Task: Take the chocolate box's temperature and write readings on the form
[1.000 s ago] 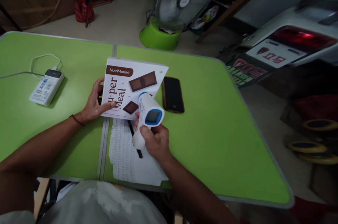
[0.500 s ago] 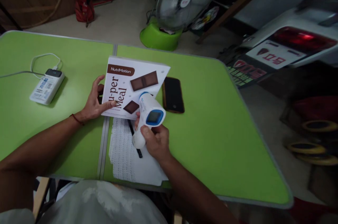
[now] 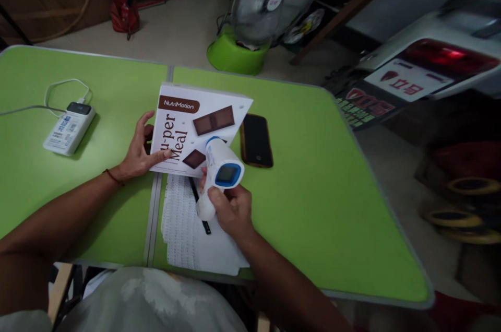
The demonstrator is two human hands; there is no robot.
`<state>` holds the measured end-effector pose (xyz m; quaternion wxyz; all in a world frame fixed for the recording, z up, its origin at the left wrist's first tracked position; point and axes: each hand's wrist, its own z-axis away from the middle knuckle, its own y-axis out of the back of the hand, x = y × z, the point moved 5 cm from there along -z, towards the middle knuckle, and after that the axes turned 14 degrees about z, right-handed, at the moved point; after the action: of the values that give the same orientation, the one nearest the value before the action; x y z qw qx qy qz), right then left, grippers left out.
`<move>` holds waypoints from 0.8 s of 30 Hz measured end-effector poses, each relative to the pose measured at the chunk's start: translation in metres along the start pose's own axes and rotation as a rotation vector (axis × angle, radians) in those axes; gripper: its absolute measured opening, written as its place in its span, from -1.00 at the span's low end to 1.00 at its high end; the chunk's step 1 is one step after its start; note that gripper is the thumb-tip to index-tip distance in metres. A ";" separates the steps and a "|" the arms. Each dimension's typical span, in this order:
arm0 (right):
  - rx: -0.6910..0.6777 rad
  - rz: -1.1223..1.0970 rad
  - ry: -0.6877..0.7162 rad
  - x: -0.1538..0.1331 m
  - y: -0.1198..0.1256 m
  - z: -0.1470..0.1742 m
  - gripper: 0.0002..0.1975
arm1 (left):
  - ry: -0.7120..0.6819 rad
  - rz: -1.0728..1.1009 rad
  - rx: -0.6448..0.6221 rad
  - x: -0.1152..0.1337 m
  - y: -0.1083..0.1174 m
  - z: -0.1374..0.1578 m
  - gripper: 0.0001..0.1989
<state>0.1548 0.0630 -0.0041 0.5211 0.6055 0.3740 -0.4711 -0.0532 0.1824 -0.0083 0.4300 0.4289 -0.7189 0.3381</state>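
Note:
My left hand (image 3: 140, 150) grips the lower left side of a white box (image 3: 178, 123), its thumb across the front and its other fingers mostly behind. The box is tilted up toward me and has brown bars and the words "NutriMotion" printed on it. In my right hand (image 3: 233, 208) is a white infrared thermometer (image 3: 221, 157), my fingers wrapped round its handle. Its blue-framed screen faces me, while its front end points at the box and covers part of it. Below them lie printed paper sheets (image 3: 188, 246) and a black pen (image 3: 205, 225).
On the green table (image 3: 313, 206), a dark phone (image 3: 257, 141) lies right of the box. A white power bank (image 3: 69, 131) with a cable (image 3: 29, 108) sits at the left. Beyond the table's far edge are a fan (image 3: 274, 3) and a green stool (image 3: 235, 55).
Almost nothing differs. Both hands keep their holds on the box and the thermometer, with the thermometer shifted very slightly left.

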 end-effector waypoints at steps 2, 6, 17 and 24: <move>0.002 0.009 -0.001 0.001 0.001 0.000 -0.71 | -0.014 -0.015 -0.013 0.001 -0.001 0.000 -0.05; -0.005 0.000 -0.007 0.005 -0.001 0.001 -0.70 | -0.042 -0.039 -0.022 0.001 -0.001 0.000 -0.05; 0.023 0.279 0.152 -0.011 0.017 -0.020 -0.74 | -0.268 -0.154 0.084 0.006 0.012 -0.013 -0.10; 0.120 0.727 0.047 0.018 0.038 -0.039 -0.52 | -0.280 -0.159 0.083 -0.009 0.027 -0.020 -0.03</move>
<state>0.2027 0.0945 -0.0107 0.6093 0.7389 0.1180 -0.2622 -0.0682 0.2135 -0.0114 0.3327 0.5448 -0.7210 0.2695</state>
